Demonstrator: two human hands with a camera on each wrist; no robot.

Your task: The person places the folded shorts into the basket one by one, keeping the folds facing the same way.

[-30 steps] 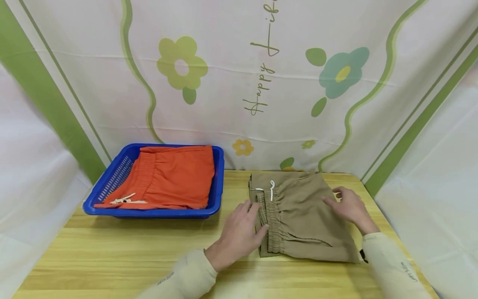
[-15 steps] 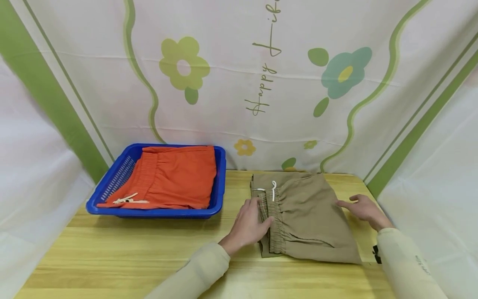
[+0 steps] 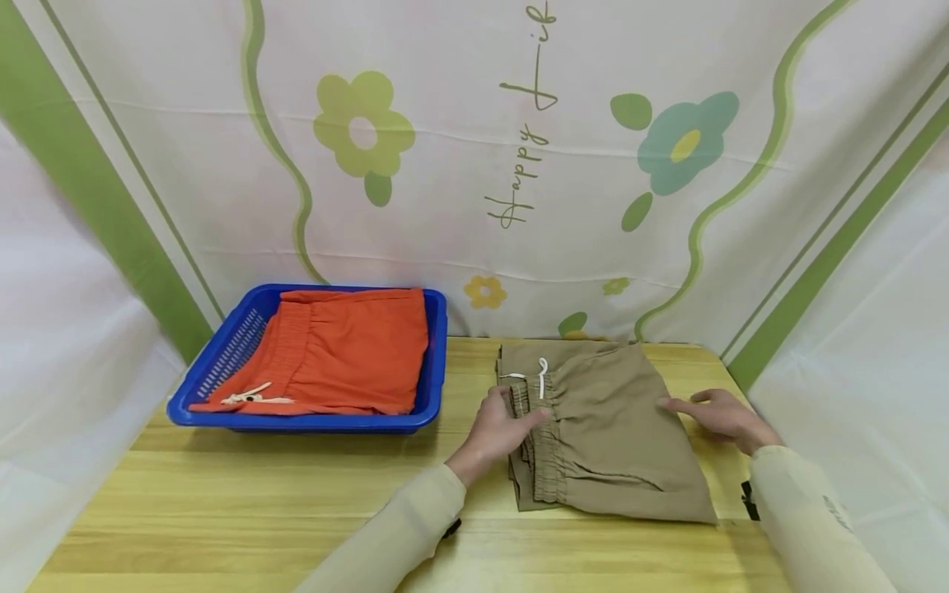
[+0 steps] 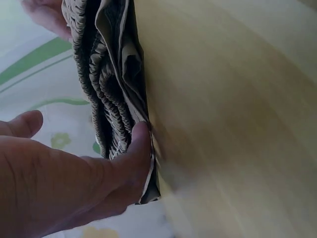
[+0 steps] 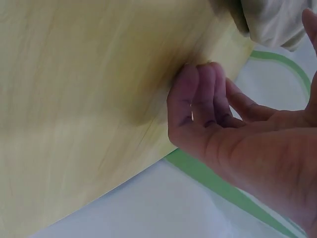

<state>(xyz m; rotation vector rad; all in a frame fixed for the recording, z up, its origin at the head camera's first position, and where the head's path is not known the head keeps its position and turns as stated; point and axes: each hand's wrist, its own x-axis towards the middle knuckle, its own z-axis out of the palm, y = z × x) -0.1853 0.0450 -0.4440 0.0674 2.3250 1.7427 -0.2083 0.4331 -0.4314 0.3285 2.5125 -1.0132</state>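
Note:
Folded khaki shorts (image 3: pixel 615 428) lie on the table, with their gathered waistband and white drawstring toward the left. At the waistband edge is my left hand (image 3: pixel 495 432), its thumb over the top side. In the left wrist view, a fingertip of the left hand (image 4: pixel 74 178) touches the lower cloth layers, while the thumb stands apart from the fabric. Beside the right hem is my right hand (image 3: pixel 722 414), thumb pointing at the cloth. The right wrist view shows the right hand (image 5: pixel 233 124) with bent fingers down at the tabletop, holding nothing, the shorts a little away.
A blue plastic basket (image 3: pixel 311 423) with slotted sides stands at the back left. Folded orange shorts (image 3: pixel 363 354) with a pale drawstring lie in it. The wood-grain table (image 3: pixel 259 511) ends against a flower-printed curtain (image 3: pixel 445 198) behind.
My right hand has drawn back rightward from the hem, then edged slightly toward it. My left hand has moved a little right, its thumb now over the waistband. The shorts stay about where they were.

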